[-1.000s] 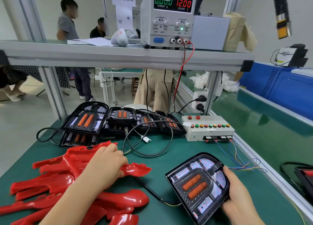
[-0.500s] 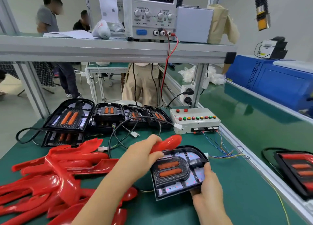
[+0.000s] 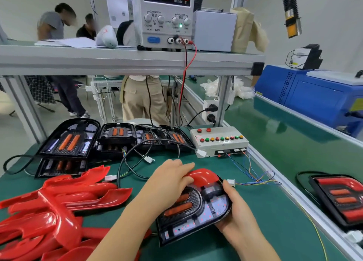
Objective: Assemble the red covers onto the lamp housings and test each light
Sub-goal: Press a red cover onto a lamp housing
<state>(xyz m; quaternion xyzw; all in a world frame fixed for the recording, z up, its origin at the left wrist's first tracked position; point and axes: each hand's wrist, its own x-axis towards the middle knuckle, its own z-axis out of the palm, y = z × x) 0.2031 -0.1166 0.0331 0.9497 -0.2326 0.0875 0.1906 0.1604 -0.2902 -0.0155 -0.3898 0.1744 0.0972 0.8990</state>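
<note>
left hand point(image 3: 170, 182): fingers curled over one red cover point(image 3: 203, 175), holding it down on the far end of the lamp housing point(image 3: 196, 213). only the cover's rounded end shows past the hand, so i cannot tell whether it has seated.

right hand point(image 3: 238, 211): grasping the same housing by its right edge and steadying it on the worktop point(image 3: 275, 221), near the middle of the front edge.

white plug point(image 3: 231, 182): lying loose just beyond the right hand, on thin coloured wires. it does not look joined to the housing.

pile of red covers point(image 3: 55, 205): front left corner, many of them, overlapping.

row of bare housings point(image 3: 117, 139): along the back edge towards the left, some stacked. none wears a cover, and black cables trail forward from them.

switch box point(image 3: 220, 141): back edge, right of the row, with coloured buttons on top.

finished lamp point(image 3: 339, 198): past the right-hand rail, with its cover on.

power supply point(image 3: 167, 15): on the shelf point(image 3: 78, 62) overhead, showing zero current at twelve volts.

progress, as i judge it: early. one lamp looks complete and one is mid-fitting. nothing seems to be under test, since no current is drawn. the whole row and the pile remain.
</note>
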